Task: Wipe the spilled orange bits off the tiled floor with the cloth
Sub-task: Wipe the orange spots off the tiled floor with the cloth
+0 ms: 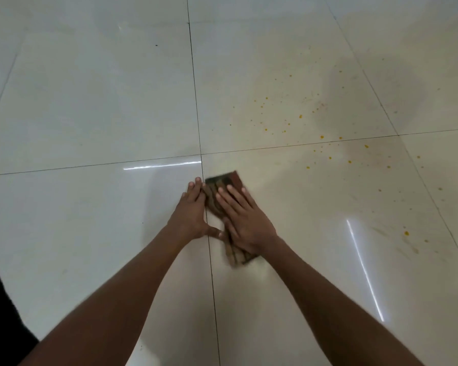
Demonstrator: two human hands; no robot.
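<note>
A folded dark brown cloth (224, 182) lies flat on the glossy tiled floor (90, 101), just right of a grout line. My right hand (242, 220) presses on top of it with straight fingers. My left hand (193, 210) lies flat beside the cloth's left edge, fingertips touching that edge, thumb reaching toward the right hand. Small orange bits (300, 116) are scattered over the tiles up and to the right of the cloth, apart from it. A few more orange bits (406, 233) and faint smears lie at the far right.
Dark grout lines (196, 109) cross the pale tiles. Bright light streaks reflect on the floor at left of centre and lower right. A dark patch of clothing (0, 313) shows at the lower left edge.
</note>
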